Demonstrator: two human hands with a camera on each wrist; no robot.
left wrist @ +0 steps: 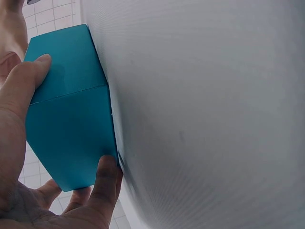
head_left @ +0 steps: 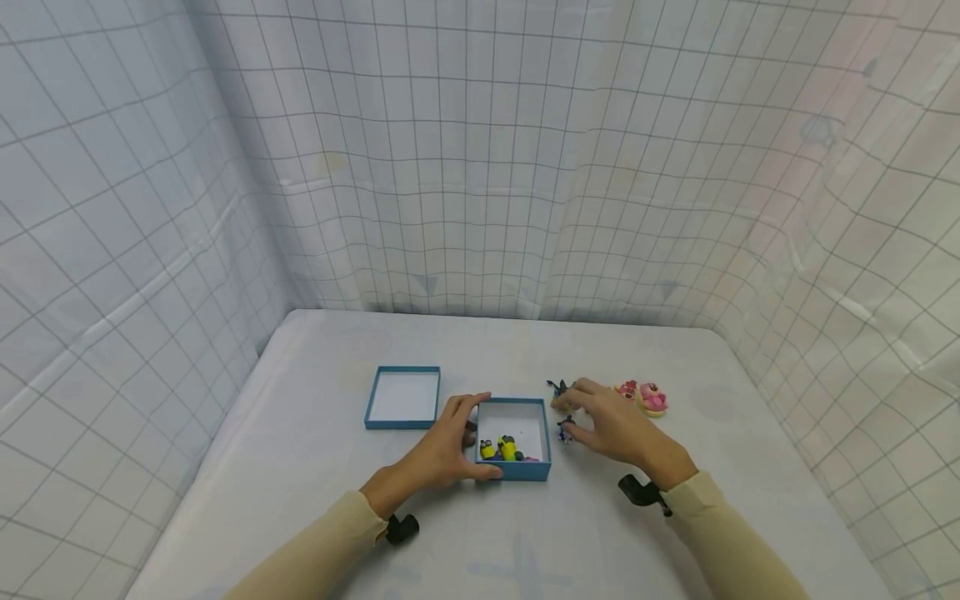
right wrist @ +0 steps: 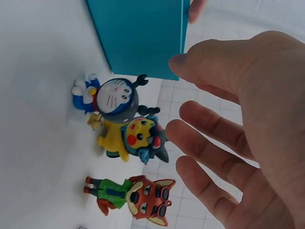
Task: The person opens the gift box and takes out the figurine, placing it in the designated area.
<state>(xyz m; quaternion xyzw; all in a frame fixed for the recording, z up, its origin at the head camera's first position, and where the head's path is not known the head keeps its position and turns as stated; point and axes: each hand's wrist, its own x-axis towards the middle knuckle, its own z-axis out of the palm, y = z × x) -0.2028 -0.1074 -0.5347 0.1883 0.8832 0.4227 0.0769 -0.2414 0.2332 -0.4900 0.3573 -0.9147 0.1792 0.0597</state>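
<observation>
Right hand [head_left: 611,423], loose, hovers clear above figurines [right wrist: 138,136]; left hand [head_left: 444,454] grips blue box [head_left: 525,472] at edges.

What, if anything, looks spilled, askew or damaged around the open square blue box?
Nothing stands out: the box shows no visible damage, small yellow toy figurines are bunched inside at its near side, and the blue-and-white cat figurine outside stands upright.

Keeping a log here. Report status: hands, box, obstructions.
Left hand gripping blue box. Right hand near standing figurines, none gripped. Box uncovered, yellow figures inside. Nothing seen blocking its opening.
</observation>
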